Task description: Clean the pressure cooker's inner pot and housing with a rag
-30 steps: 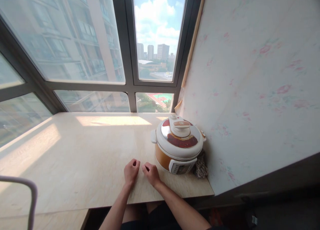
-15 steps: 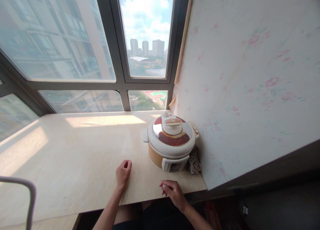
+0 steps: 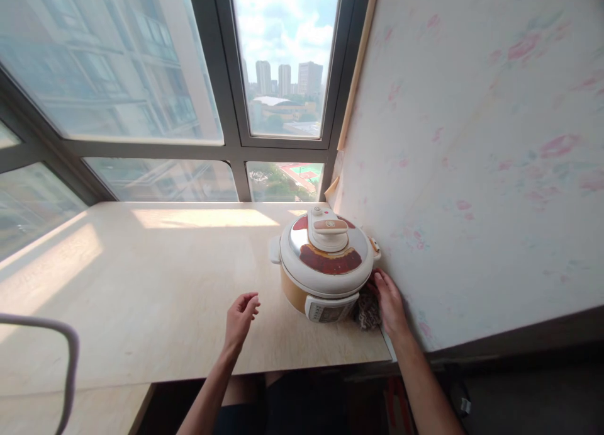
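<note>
A white and tan electric pressure cooker (image 3: 325, 290) with a shiny lid, dark red patches and a front control panel stands on the pale countertop. My right hand (image 3: 389, 299) reaches between its right side and the wall, just below the side handle, with fingers stretched forward. Their tips are partly hidden, and contact with the cooker is unclear. Beneath that hand a bunched brown-grey knitted cloth (image 3: 367, 312) lies against the cooker's base. To the cooker's left, my left hand (image 3: 241, 318) hovers over the countertop, fingers loosely bent and slightly apart, holding nothing.
The pale countertop (image 3: 179, 284) runs left under the windows, sunlit in patches. A floral wall (image 3: 462, 189) rises close on the right. A curved grey metal tube (image 3: 70, 359) stands at the lower left. The countertop's front edge lies near my lap.
My right hand has moved from in front of the cooker to its right side, its fingers unfolding. My left hand has shifted slightly right and loosened. The view has tilted and turned a little.
</note>
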